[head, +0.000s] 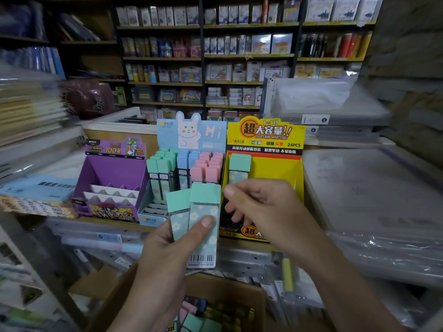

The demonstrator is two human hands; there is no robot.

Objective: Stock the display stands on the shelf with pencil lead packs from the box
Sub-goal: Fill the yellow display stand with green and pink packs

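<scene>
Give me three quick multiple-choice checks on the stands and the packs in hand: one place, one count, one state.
1. Which stand holds just one pack? A purple stand; B bunny stand; C yellow stand.
2. How many mint packs does the left hand grip? A one; B two; C four.
3. The purple stand's slots are: A crammed full; B bare of packs; C lidded.

Answers: 1 C, a lone mint pack stands at its back left. 2 B, two fan out under the thumb. 3 B, only white dividers show.
</scene>
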